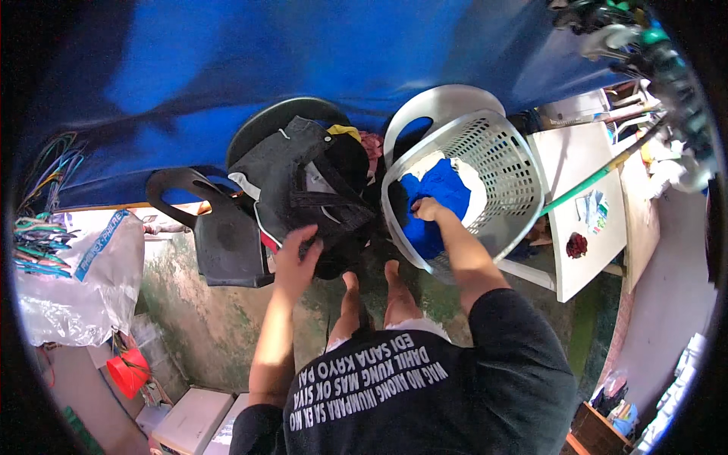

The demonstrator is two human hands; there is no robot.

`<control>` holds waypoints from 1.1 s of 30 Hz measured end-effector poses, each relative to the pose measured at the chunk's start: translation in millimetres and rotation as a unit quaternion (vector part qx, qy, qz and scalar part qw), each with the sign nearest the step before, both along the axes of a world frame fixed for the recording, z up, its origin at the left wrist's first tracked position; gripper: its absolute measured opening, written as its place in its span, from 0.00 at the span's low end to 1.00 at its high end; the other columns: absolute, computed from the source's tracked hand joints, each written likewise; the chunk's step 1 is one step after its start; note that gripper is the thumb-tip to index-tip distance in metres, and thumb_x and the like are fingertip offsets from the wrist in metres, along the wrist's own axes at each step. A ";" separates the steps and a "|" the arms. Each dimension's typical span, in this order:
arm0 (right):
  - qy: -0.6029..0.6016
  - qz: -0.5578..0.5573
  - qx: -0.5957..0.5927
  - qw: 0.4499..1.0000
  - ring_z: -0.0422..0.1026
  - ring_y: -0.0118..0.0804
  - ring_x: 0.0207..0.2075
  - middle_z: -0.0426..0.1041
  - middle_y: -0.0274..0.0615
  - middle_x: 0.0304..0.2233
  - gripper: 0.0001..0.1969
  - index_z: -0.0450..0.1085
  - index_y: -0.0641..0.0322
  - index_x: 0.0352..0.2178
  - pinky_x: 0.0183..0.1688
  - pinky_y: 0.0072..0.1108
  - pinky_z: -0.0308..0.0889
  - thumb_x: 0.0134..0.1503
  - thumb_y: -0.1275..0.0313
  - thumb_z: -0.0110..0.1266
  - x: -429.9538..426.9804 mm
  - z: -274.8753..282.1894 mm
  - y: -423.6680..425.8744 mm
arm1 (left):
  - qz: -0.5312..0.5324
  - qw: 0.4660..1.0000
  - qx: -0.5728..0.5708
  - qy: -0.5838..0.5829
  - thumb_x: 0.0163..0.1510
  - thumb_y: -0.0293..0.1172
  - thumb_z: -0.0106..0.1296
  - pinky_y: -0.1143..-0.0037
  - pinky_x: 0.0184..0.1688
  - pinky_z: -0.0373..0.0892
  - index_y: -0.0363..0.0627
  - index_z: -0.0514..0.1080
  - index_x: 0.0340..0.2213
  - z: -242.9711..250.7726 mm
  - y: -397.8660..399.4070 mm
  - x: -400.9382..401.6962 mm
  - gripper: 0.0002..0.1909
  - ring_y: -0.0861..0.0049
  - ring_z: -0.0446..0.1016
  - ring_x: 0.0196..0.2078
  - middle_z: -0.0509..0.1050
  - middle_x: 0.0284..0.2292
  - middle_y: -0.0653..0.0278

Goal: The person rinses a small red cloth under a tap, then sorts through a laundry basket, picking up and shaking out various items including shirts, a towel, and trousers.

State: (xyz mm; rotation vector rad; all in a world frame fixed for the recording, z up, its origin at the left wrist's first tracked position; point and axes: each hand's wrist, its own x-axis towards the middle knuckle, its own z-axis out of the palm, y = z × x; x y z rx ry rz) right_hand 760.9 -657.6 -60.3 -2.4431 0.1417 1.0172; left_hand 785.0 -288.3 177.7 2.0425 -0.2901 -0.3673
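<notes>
My right hand (426,209) reaches into a white plastic laundry basket (515,153) with slotted walls. Its fingers are curled on a bright blue garment (449,185), with white cloth (473,187) around and beneath it. My left hand (297,259) has its fingers apart and holds nothing. It is over the near side of a heap of dark clothes, where a black garment (278,153) with white trim lies on top. A round black rim (242,133) shows behind the heap. Pink cloth (372,147) and yellow cloth (344,132) peek out at the heap's far side.
A black plastic chair (230,244) stands left of the heap, and a grey-white chair back (455,96) rises behind the basket. To the right are a white board (586,227) and a green pole (591,185). Blue tarpaulin (284,51) hangs ahead; hangers (665,57) crowd the upper right.
</notes>
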 end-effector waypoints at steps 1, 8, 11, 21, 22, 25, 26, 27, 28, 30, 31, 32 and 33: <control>0.000 -0.026 -0.066 0.997 0.70 0.43 0.40 0.72 0.48 0.39 0.19 0.73 0.60 0.36 0.45 0.28 0.63 0.46 0.60 0.56 -1.4 -11.5 13.2 | 0.001 1.000 0.004 0.003 0.49 0.25 0.51 0.76 0.45 0.64 0.37 0.68 0.40 -6.1 6.6 -9.7 0.15 0.70 0.70 0.44 0.72 0.38 0.55; -0.015 -0.384 0.290 0.876 0.65 0.22 0.28 0.74 0.38 0.34 0.17 0.74 0.67 0.32 0.33 0.16 0.62 0.52 0.60 0.52 -12.7 144.6 -28.6 | 0.024 0.985 -0.099 0.137 0.51 0.20 0.47 0.77 0.46 0.65 0.35 0.66 0.42 -28.7 18.7 -25.1 0.14 0.75 0.71 0.42 0.72 0.38 0.57; -0.236 -0.347 0.345 0.840 0.66 0.24 0.26 0.74 0.37 0.26 0.13 0.75 0.66 0.29 0.31 0.16 0.60 0.53 0.66 0.50 -58.3 314.1 -43.7 | -0.014 0.990 -0.120 0.071 0.50 0.20 0.48 0.78 0.45 0.65 0.35 0.66 0.41 8.6 -7.0 -3.3 0.14 0.75 0.71 0.42 0.72 0.37 0.57; -0.362 -0.328 0.389 0.781 0.67 0.25 0.37 0.70 0.36 0.33 0.18 0.69 0.66 0.39 0.42 0.17 0.63 0.42 0.80 0.56 -79.5 481.5 61.6 | -0.061 0.913 -0.359 -0.181 0.38 0.28 0.62 0.68 0.52 0.58 0.39 0.61 0.47 91.7 -147.3 14.8 0.33 0.66 0.63 0.49 0.64 0.46 0.54; -0.469 -0.214 0.368 0.773 0.68 0.30 0.38 0.71 0.42 0.34 0.17 0.69 0.70 0.38 0.44 0.19 0.62 0.42 0.81 0.54 -84.8 497.2 70.8 | -0.068 0.914 -0.359 -0.177 0.38 0.28 0.62 0.68 0.52 0.58 0.39 0.61 0.47 92.8 -153.2 17.2 0.33 0.66 0.63 0.49 0.64 0.46 0.54; -0.510 -0.101 0.393 0.759 0.69 0.36 0.41 0.72 0.47 0.37 0.17 0.71 0.71 0.36 0.46 0.23 0.61 0.40 0.79 0.55 -92.0 528.2 74.3 | -0.071 0.926 -0.329 -0.171 0.38 0.29 0.61 0.67 0.49 0.59 0.39 0.65 0.41 98.7 -162.7 26.3 0.26 0.68 0.66 0.45 0.69 0.40 0.57; -0.496 -0.099 0.378 0.776 0.69 0.35 0.40 0.72 0.46 0.37 0.17 0.71 0.71 0.36 0.47 0.23 0.62 0.41 0.77 0.55 -86.6 531.2 71.7 | -0.089 0.940 -0.263 -0.200 0.40 0.29 0.60 0.69 0.46 0.60 0.38 0.67 0.37 100.3 -159.5 34.0 0.20 0.69 0.67 0.41 0.69 0.35 0.59; -0.529 -0.129 0.335 0.769 0.70 0.33 0.38 0.72 0.44 0.37 0.17 0.70 0.70 0.38 0.45 0.21 0.63 0.43 0.77 0.54 -83.0 527.8 67.8 | -0.107 0.948 -0.196 -0.228 0.41 0.29 0.58 0.70 0.43 0.62 0.38 0.69 0.33 103.7 -153.5 40.2 0.15 0.71 0.68 0.37 0.70 0.31 0.61; -0.496 -0.227 0.415 0.728 0.70 0.31 0.38 0.72 0.43 0.37 0.17 0.69 0.69 0.40 0.44 0.19 0.64 0.45 0.78 0.53 -80.3 512.8 54.4 | -0.111 0.958 -0.173 -0.201 0.45 0.26 0.54 0.76 0.36 0.63 0.38 0.70 0.28 127.4 -142.0 41.0 0.07 0.78 0.67 0.30 0.69 0.25 0.67; -0.493 -0.342 0.438 0.669 0.70 0.26 0.34 0.72 0.41 0.37 0.16 0.68 0.67 0.41 0.40 0.16 0.65 0.48 0.80 0.51 -75.8 487.3 23.1 | -0.002 0.935 -0.349 -0.054 0.47 0.20 0.49 0.81 0.34 0.64 0.40 0.70 0.29 167.2 -111.0 36.4 0.05 0.86 0.66 0.29 0.69 0.27 0.70; -0.522 -0.363 0.392 0.664 0.70 0.23 0.32 0.72 0.40 0.38 0.16 0.68 0.66 0.42 0.37 0.14 0.66 0.49 0.81 0.50 -71.3 473.4 8.5 | 0.058 0.923 -0.364 -0.112 0.49 0.21 0.48 0.80 0.35 0.65 0.40 0.69 0.31 177.8 -93.1 42.9 0.05 0.84 0.68 0.31 0.71 0.28 0.68; -0.490 -0.408 0.372 0.674 0.69 0.21 0.27 0.73 0.39 0.36 0.15 0.68 0.66 0.41 0.31 0.13 0.67 0.50 0.80 0.50 -67.9 454.8 -9.3 | 0.065 0.902 -0.408 -0.121 0.52 0.23 0.45 0.78 0.37 0.66 0.39 0.67 0.34 191.9 -71.3 45.5 0.06 0.81 0.69 0.33 0.72 0.31 0.64; -0.479 -0.433 0.330 0.689 0.68 0.20 0.23 0.73 0.37 0.34 0.14 0.69 0.63 0.41 0.26 0.13 0.65 0.51 0.77 0.51 -55.8 430.7 -18.3 | 0.085 0.873 -0.450 -0.167 0.54 0.26 0.42 0.76 0.39 0.67 0.38 0.66 0.36 202.3 -58.1 50.3 0.08 0.78 0.70 0.33 0.72 0.32 0.61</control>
